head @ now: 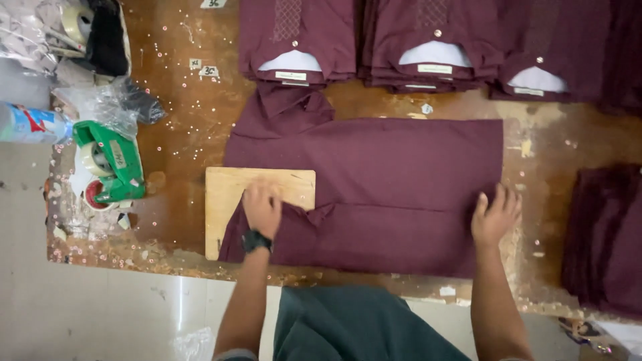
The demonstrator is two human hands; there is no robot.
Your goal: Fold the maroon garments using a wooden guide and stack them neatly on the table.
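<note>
Maroon shirt [374, 180] lying half-folded on the bench [187, 134].
Left hand [262, 208] is pressing flat, fingers apart, on the folding board [231, 194] at nine o'clock; right hand [495, 215], spread, is holding the hem at three; finished stacks [428, 47] are probably waiting at twelve.

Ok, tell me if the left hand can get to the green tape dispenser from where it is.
Probably yes. The left hand rests on the wooden board, and only bare worn table lies between it and the green tape dispenser further left, with nothing standing in between.

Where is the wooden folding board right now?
In the head view the wooden board lies left of centre on the worn table, partly under the maroon shirt, with the left hand pressing on it.
</note>
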